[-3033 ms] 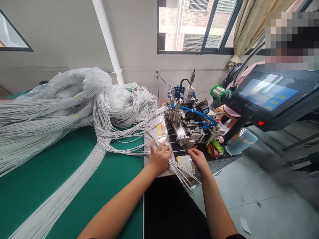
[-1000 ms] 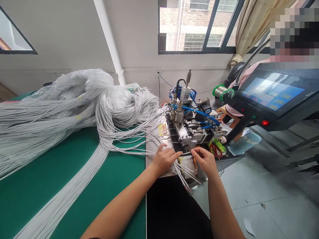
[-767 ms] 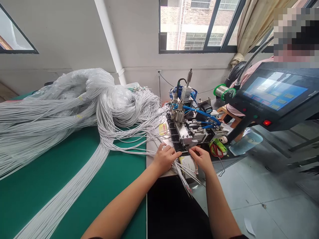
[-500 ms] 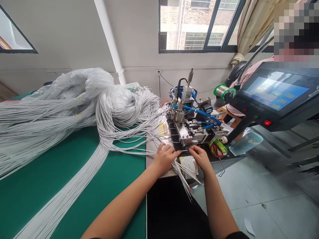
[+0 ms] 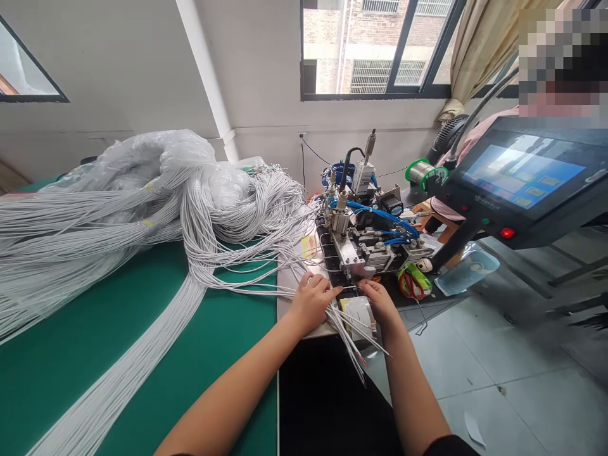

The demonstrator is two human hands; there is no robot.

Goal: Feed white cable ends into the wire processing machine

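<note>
My left hand [image 5: 311, 300] is closed on thin white cables [image 5: 349, 339], its index finger stretched along one cable toward the machine. The loose ends, some with red tips, fan out below that palm. My right hand [image 5: 379, 300] pinches the end of a single white cable at the front of the benchtop machine [image 5: 354, 253]. That cable spans the short gap between both hands, just under the machine's metal head. What sits right at the right fingertips is too small to make out. A white roll with a yellow label [image 5: 358, 316] lies below the hands.
A large bundle of white cables [image 5: 199, 215], partly in plastic wrap, covers the green table [image 5: 237, 354] at left. On the right are a control screen [image 5: 522, 171], a solder wire spool [image 5: 420, 174], a green-and-red item [image 5: 412, 284] and a blue tray [image 5: 468, 269]. Another person sits behind the screen.
The machine's upright cylinder and hose have shifted slightly to the right. Both hands keep nearly the same place and grip; the view has drifted a little.
</note>
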